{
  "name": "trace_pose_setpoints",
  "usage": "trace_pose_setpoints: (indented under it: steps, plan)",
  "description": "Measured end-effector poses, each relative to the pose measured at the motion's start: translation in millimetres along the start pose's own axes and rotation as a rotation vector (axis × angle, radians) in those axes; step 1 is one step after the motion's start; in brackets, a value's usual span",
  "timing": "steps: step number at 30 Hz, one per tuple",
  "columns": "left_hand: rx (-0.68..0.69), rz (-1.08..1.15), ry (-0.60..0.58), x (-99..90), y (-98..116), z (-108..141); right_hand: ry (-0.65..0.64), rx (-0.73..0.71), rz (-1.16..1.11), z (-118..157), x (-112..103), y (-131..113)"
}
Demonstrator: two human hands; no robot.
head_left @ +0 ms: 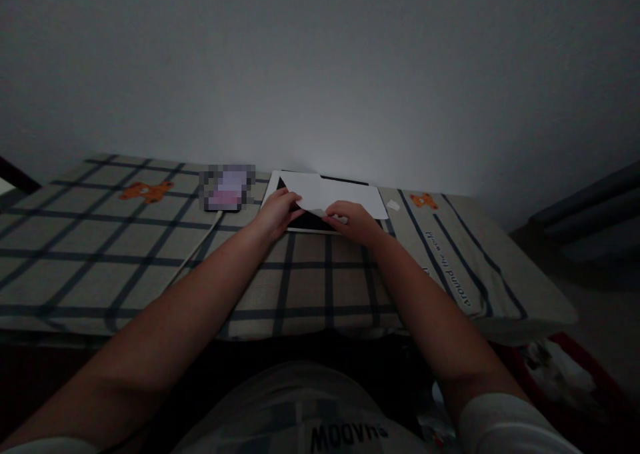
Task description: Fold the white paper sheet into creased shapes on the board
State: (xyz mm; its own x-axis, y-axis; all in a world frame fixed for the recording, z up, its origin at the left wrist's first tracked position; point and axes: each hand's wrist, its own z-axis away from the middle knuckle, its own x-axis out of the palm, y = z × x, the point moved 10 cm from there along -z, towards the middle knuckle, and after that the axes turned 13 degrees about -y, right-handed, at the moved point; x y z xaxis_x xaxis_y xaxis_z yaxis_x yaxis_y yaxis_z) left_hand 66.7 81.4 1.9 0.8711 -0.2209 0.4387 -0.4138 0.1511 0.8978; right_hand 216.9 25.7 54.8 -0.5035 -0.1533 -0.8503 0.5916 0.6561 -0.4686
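Thin white rectangular sheet (pixel 350 195), long axis left–right, just beyond my left grip (pixel 297 205) and right grip (pixel 329 216), both pinched on near edge.

Dim, greyish light; darkened corners

Clearances, clock centred between the left hand (pixel 277 214) and right hand (pixel 355 223): at 12 o'clock, the plain grey wall (pixel 320 74) bars reach; toward 10, a dark-edged rectangular device (pixel 227 191) and, toward 8, a thin pale cable (pixel 200 244) obstruct. Passage lies at 6 — over the beige, blue-checked cloth (pixel 306 287) — flanked by bare forearms (pixel 207 284).
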Motion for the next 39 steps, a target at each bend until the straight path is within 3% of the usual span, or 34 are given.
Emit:
trace_pose_setpoints:
  steps: [6, 15, 21, 24, 28, 39]
  plan:
    - [0.044, -0.029, -0.036, 1.2, 3, -2, 0.043, 0.083, -0.17, 1, 1, 14]
    - [0.233, -0.045, -0.153, 19.1, 29, 7, 0.282, 0.281, -0.521, 10, -11, 53]
    - [0.278, -0.122, -0.246, 30.0, 31, 12, 0.553, 0.289, -0.304, 26, -44, 59]
    - [0.291, -0.142, -0.246, 28.0, 30, 9, 0.547, 0.286, -0.3, 27, -45, 61]
    - [0.317, -0.153, -0.22, 23.8, 30, 5, 0.463, 0.271, -0.458, 19, -31, 67]
    - [0.248, -0.111, -0.318, 37.6, 27, 12, 0.587, 0.325, -0.445, 28, -37, 68]
